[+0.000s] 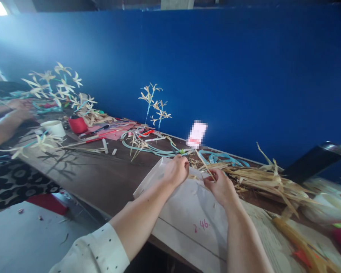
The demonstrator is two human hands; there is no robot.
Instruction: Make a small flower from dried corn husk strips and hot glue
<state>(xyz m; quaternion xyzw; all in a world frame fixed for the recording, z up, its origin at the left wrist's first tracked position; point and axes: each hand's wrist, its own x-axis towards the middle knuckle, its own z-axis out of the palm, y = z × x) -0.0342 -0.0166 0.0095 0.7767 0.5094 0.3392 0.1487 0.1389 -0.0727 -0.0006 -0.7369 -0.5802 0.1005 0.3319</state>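
At the left edge, a co-worker's hands [20, 108] are beside the pale flower sprays [61, 81]; a sideways bump there could, I think, tip the white cup [53, 129] or the red pot [78, 124]. Left of centre, the loops of pale blue tubing [156, 152] sprawl across the counter [113, 178] close to my wrist, and a careless sweep could snag them. My left hand [176, 171], at the centre, is curled over the white box lid [148, 177], its fingers bent inward. Just right of it my right hand [222, 186] pinches a pale strip [206, 165], thumb against fingers; the strip slants up and left from my grip, over the far edge of the lid. It looks thin and dry, so I judge that squeezing or bending it hard could split it, and a loose pinch could let it slip into the heap of husks [258, 179] on the right, where it would be hard to pick out.

As for what I can't make out: the co-worker's hands are blurred, so their grip is unclear. My left fingertips are turned away, and I can't tell whether they hold anything. A bright rectangle [197, 135] beyond the strip is pixelated, its content masked. The dark cylinder [312, 161] at the right is smeared, and the yellow object [301, 242] at lower right runs out of frame.
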